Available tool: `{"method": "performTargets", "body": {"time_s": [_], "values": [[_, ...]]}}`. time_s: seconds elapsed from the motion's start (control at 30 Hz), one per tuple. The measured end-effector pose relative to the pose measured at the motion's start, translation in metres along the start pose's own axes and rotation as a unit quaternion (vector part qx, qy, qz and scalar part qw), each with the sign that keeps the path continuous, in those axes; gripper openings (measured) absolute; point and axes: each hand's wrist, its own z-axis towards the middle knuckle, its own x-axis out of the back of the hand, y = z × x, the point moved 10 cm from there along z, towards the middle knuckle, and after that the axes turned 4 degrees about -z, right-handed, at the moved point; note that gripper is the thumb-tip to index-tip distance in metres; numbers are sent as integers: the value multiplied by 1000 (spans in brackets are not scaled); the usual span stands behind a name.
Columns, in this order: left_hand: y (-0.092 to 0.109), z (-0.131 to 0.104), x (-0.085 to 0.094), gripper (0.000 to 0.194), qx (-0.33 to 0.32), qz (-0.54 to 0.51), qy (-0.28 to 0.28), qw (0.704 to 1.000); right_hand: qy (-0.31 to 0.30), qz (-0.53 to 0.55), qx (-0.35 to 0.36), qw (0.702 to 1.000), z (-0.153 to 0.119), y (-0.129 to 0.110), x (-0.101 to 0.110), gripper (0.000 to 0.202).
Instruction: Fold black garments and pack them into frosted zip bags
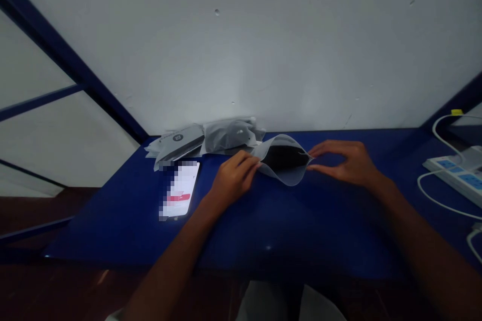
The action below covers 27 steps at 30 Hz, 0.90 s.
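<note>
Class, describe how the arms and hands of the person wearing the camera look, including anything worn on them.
The left hand and right hand are bare, five-fingered human hands, with no gloves, rings or watch visible. Both forearms look slender and uncovered. A pale scrap of cloth, possibly a sleeve, shows beside the left arm.

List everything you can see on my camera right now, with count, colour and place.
Open bag: one, translucent, dark inside, between the hands
Wrapped packages: at least two, grey and whitish, table's back left
Phone: one, lit screen partly pixelated, left on table
Power strip: one, white and blue, far right
Cables: white, exact count unclear, right
Yellow piece: one, far right
Table: one, blue, centre
Wall panel: pale grey, behind
Frame bars: several, dark blue, both sides
Floor: dark red, below
Pale clothing: bottom edge
Left hand: one, bag's left edge
Right hand: one, bag's right edge
</note>
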Motion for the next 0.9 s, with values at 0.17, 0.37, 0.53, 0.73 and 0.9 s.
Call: {"method": "performTargets", "body": {"time_s": [0.17,0.37,0.53,0.73,0.9], "values": [[-3,0,4,9,13,-8,20,1000,56,-85,113,988,-2,-52,-8,22],[10,-3,-8,10,-5,-26,-15,1000,-100,-138,14,985,-6,-33,-76,58],[39,-7,-21,12,-70,-58,-49,995,-133,-163,-57,976,-10,-9,-90,49],[9,-3,15,38,71,-53,123,989,-55,63,-235,968,-13,28,-63,27],[-53,-18,-25,39,358,-297,27,885,41,375,-475,795,-43,58,-67,37]]}}
